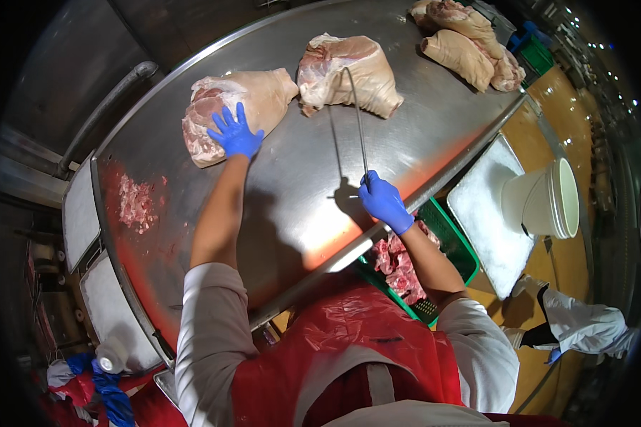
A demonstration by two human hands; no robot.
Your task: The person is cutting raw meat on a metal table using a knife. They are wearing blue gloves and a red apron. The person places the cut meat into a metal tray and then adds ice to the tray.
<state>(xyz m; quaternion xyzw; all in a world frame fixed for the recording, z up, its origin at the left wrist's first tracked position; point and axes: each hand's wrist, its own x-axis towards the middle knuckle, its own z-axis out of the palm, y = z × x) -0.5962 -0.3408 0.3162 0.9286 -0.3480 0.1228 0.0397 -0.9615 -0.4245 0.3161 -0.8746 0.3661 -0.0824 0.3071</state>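
Note:
My left hand (236, 134), in a blue glove, lies with fingers spread on a skin-on pork leg (262, 92) at the table's left middle. The cut face of the leg, pink with white fat, points toward the left. My right hand (386, 202), also gloved in blue, is wrapped round the handle end of a long metal hook (361, 128) near the table's front edge. The hook's curved tip reaches over a second pork piece (367, 75) beside the first; whether it touches the meat I cannot tell.
Several more pork pieces (459, 58) are piled at the far right of the steel table (278, 192). Small meat scraps (137, 204) lie at the left. Below the front edge stand a green crate (467, 265) of meat trimmings and a white bucket (541, 199). Another person (584, 324) is at lower right.

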